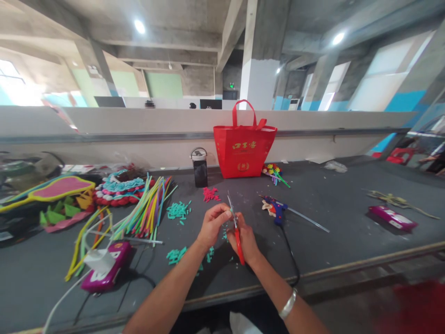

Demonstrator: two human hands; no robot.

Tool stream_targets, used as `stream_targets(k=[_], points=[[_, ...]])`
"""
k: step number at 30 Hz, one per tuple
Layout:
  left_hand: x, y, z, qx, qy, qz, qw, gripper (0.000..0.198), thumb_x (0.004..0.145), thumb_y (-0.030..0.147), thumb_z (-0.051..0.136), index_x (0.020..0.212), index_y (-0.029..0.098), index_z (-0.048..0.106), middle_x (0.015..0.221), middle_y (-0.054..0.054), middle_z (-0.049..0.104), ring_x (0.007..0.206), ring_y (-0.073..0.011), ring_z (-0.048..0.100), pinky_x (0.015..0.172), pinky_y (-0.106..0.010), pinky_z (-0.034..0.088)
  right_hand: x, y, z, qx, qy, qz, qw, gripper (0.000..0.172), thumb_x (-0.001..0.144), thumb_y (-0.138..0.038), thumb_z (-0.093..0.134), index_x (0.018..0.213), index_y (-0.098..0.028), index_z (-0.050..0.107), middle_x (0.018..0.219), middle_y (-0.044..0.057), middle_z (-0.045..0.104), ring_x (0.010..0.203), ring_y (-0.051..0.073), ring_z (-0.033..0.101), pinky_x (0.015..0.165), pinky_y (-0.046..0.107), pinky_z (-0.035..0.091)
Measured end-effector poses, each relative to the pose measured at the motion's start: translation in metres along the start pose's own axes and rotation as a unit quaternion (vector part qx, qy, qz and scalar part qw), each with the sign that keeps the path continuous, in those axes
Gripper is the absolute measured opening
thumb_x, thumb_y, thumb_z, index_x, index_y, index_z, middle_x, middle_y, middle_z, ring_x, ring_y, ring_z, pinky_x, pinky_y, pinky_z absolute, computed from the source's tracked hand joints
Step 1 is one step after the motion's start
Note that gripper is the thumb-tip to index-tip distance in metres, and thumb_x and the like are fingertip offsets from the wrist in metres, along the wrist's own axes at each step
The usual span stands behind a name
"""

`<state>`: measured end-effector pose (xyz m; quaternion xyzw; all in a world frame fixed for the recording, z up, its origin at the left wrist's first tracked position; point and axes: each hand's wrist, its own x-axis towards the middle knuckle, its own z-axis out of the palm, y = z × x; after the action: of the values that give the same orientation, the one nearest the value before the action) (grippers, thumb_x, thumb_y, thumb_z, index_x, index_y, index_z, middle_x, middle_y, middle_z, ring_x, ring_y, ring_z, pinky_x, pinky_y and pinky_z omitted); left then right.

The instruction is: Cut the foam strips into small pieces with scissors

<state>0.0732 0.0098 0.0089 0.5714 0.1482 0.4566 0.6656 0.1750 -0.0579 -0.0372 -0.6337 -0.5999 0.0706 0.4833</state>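
Red-handled scissors [239, 246] are in my right hand [247, 241], their blades pointing up and away at the middle of the dark table. My left hand [213, 225] is beside the blades, thumb and fingers pinched together; a small green bit seems to show at the fingertips, too small to make out. Beneath and around the hands lie short green pieces [176, 255]. Another pile of green pieces [178, 211] and a pile of red pieces [210, 194] lie farther back.
A red bag [243, 153] and a dark lantern-like device [200, 172] stand behind. Colourful fuzzy sticks [148, 211] and a purple power strip [107, 269] are left. A blue glue gun [276, 211], its cord, and another purple strip [392, 218] are right.
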Motion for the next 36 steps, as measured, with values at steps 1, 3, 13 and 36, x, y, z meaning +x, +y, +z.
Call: stream_targets(k=[1, 3, 13, 36], points=[[0.000, 0.000, 0.000, -0.001, 0.001, 0.001, 1.000, 0.019, 0.072, 0.032, 0.069, 0.067, 0.015, 0.062, 0.067, 0.000, 0.055, 0.066, -0.0123, 0.049, 0.067, -0.025, 0.037, 0.000, 0.000, 0.000, 0.003, 0.001, 0.003, 1.000, 0.026, 0.076, -0.020, 0.046, 0.102, -0.020, 0.044, 0.069, -0.003, 0.058, 0.059, 0.015, 0.061, 0.059, 0.023, 0.045], [0.000, -0.001, 0.000, -0.004, -0.002, 0.003, 1.000, 0.018, 0.073, 0.031, 0.069, 0.067, 0.015, 0.062, 0.067, 0.000, 0.055, 0.065, -0.0118, 0.049, 0.066, -0.024, 0.037, 0.002, 0.001, 0.001, 0.017, 0.005, 0.010, 1.000, 0.023, 0.076, -0.019, 0.044, 0.100, -0.020, 0.045, 0.066, -0.004, 0.056, 0.057, 0.014, 0.059, 0.057, 0.022, 0.043], [0.001, -0.002, 0.001, -0.032, -0.005, -0.004, 0.999, 0.017, 0.073, 0.029, 0.069, 0.067, 0.015, 0.061, 0.065, 0.001, 0.054, 0.062, -0.0104, 0.048, 0.065, -0.023, 0.038, 0.002, 0.006, 0.007, 0.073, 0.027, 0.019, 0.997, 0.016, 0.076, -0.018, 0.043, 0.092, -0.022, 0.044, 0.062, -0.006, 0.051, 0.051, 0.013, 0.052, 0.053, 0.022, 0.038], [0.000, -0.009, 0.005, -0.075, -0.021, -0.047, 0.996, 0.018, 0.072, 0.028, 0.067, 0.066, 0.014, 0.058, 0.060, 0.003, 0.046, 0.060, -0.0094, 0.041, 0.063, -0.023, 0.033, 0.001, 0.013, 0.003, 0.089, 0.114, -0.015, 0.989, 0.017, 0.079, -0.017, 0.041, 0.095, -0.021, 0.046, 0.071, -0.003, 0.054, 0.060, 0.014, 0.055, 0.060, 0.026, 0.044]])
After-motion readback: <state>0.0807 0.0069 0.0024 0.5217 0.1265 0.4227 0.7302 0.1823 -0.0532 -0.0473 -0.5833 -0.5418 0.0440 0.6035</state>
